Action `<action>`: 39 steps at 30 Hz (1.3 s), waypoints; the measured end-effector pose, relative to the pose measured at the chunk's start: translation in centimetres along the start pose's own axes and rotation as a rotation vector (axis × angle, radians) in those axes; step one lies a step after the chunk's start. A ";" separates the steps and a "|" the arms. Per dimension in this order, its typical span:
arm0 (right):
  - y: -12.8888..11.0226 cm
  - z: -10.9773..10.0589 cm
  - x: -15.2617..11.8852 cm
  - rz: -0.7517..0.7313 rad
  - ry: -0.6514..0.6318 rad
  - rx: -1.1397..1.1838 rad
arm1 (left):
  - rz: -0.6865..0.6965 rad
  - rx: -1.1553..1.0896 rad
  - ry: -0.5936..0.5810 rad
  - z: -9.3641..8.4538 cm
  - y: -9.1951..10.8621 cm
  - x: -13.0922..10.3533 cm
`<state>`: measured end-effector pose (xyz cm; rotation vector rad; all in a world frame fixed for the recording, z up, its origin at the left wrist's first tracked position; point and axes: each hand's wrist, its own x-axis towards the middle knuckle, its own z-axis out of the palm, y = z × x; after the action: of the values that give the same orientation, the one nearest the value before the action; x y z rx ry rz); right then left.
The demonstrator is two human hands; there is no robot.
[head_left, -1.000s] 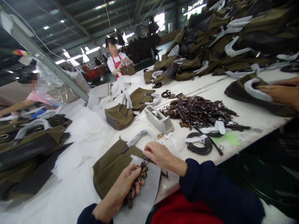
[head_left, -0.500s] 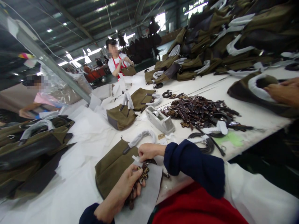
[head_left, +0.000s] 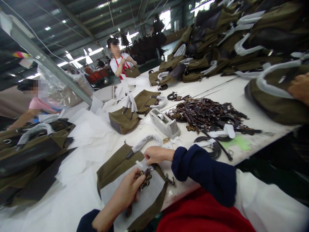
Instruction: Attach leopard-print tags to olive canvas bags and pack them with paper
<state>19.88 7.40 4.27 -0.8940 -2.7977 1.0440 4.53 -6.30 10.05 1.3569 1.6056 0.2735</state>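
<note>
An olive handbag (head_left: 113,164) lies on the table in front of me, its raised handle (head_left: 147,139) wrapped in white. A white paper sheet (head_left: 147,199) covers the bag's near side. My left hand (head_left: 129,188) is closed on a leopard-print charm (head_left: 146,179) over this paper. Dark straps hang from below that hand. My right hand (head_left: 154,155) is closed beside the handle, just above the charm's metal clasp (head_left: 151,168); what its fingertips pinch is hidden. A small strip of white tape (head_left: 139,163) sits between the hands.
Beyond the bag stand a tape dispenser (head_left: 165,124) and a heap of dark charms (head_left: 202,112). Coiled black straps (head_left: 209,146) lie right. Loose white paper (head_left: 82,145) and stacked bags (head_left: 31,154) are left. A co-worker's hand (head_left: 300,88) touches another bag (head_left: 272,96).
The white sheet now spreads flat across more of the handbag's side. My left hand has shifted slightly left with the charm. At right, the co-worker's bag has turned and moved nearer.
</note>
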 end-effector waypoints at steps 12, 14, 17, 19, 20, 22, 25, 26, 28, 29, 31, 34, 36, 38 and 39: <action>-2.0 1.0 -4.1 -0.272 0.498 0.021 | 0.091 0.041 -0.145 -4.1 -0.8 2.5; -2.5 1.8 -5.8 -0.439 0.492 0.000 | 0.105 0.019 -0.157 -3.9 -1.2 2.5; -2.9 3.3 -7.9 -0.565 0.417 -0.170 | 0.106 -0.010 -0.094 -3.1 -1.9 2.2; -2.8 4.1 -8.7 -0.551 0.417 -0.293 | 0.095 -0.022 -0.031 -2.6 -2.3 1.8; -2.8 4.4 -8.8 -0.532 0.429 -0.330 | 0.092 -0.020 0.003 -2.3 -2.4 1.6; -2.7 4.7 -8.7 -0.498 0.476 -0.341 | 0.124 0.036 0.083 -1.9 -2.5 1.2; -2.8 4.7 -8.0 -0.455 0.552 -0.292 | 0.232 0.196 0.221 -1.6 -2.4 0.5; -2.9 4.7 -7.7 -0.427 0.573 -0.281 | 0.257 0.244 0.253 -1.4 -2.4 0.4; -3.1 4.6 -7.0 -0.357 0.587 -0.261 | 0.266 0.312 0.273 -1.2 -2.3 0.0; -3.3 4.7 -6.7 -0.325 0.583 -0.243 | 0.263 0.344 0.265 -1.0 -2.3 -0.2; -3.6 4.8 -6.1 -0.276 0.546 -0.196 | 0.272 0.408 0.236 -0.8 -2.2 -0.7; -3.8 4.9 -5.5 -0.222 0.463 -0.135 | 0.318 0.478 0.213 -0.7 -2.0 -1.4; -3.8 4.9 -5.3 -0.192 0.420 -0.109 | 0.343 0.476 0.210 -0.7 -2.0 -1.7; -3.8 4.9 -5.1 -0.175 0.406 -0.090 | 0.339 0.449 0.186 -0.9 -2.2 -1.9; -3.7 4.9 -5.0 -0.167 0.405 -0.078 | 0.329 0.434 0.169 -1.1 -2.3 -2.0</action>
<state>21.09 -0.37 3.61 -0.7595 -2.5305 0.6485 2.06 -8.36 9.97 1.9830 1.6341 0.2484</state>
